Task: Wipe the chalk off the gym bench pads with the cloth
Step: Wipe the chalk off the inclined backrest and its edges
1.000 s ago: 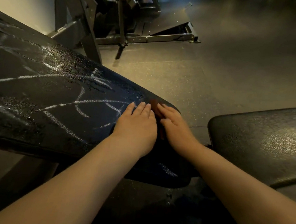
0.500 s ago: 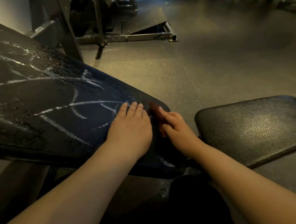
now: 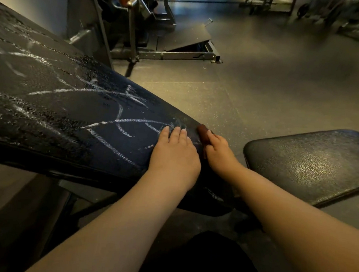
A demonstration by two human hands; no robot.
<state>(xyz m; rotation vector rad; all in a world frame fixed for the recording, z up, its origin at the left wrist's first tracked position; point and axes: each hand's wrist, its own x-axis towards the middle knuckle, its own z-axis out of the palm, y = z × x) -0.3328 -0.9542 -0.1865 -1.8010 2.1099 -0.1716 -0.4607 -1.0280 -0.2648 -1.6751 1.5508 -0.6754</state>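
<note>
At the back pad's (image 3: 70, 111) lower end, the right grip (image 3: 220, 151) pinches the cloth (image 3: 203, 132) against the edge, fingers curled round it. The left grip (image 3: 173, 154) lies flat, fingers straight, beside the chalk (image 3: 130, 120). Wiping looks barely begun. Next, the cloth must sweep firmly up across the lines.

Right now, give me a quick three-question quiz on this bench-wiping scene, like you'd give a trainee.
1. True or false: the left hand lies flat on the back pad.
2. Which holds the reddish-brown cloth? A left hand, B right hand, C neither.
3. Name the pad that shows no chalk lines.

Key: 1 true; 2 B; 3 seat pad.
</note>
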